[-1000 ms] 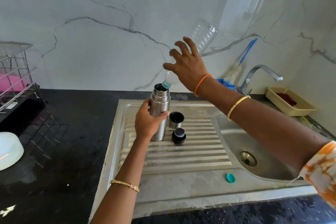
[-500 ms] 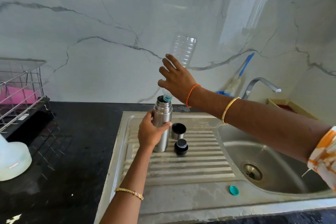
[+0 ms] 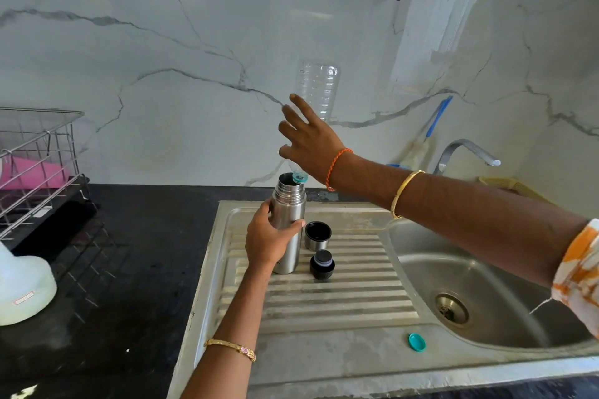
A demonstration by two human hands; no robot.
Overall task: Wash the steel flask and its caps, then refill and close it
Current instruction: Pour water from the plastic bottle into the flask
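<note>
While the left hand (image 3: 269, 241) gripped the steel flask (image 3: 288, 223) upright on the drainboard at mid-frame, the right hand (image 3: 309, 142) held an upturned plastic bottle (image 3: 319, 87) over its mouth; refilling looked nearly finished. Next, the black inner stopper (image 3: 322, 264) and steel cup cap (image 3: 318, 235), standing just right of the flask, needed screwing on.

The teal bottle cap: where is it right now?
In the head view, the teal bottle cap lies on the sink's flat front ledge, left of the basin, nearer the camera than the steel flask.
</note>
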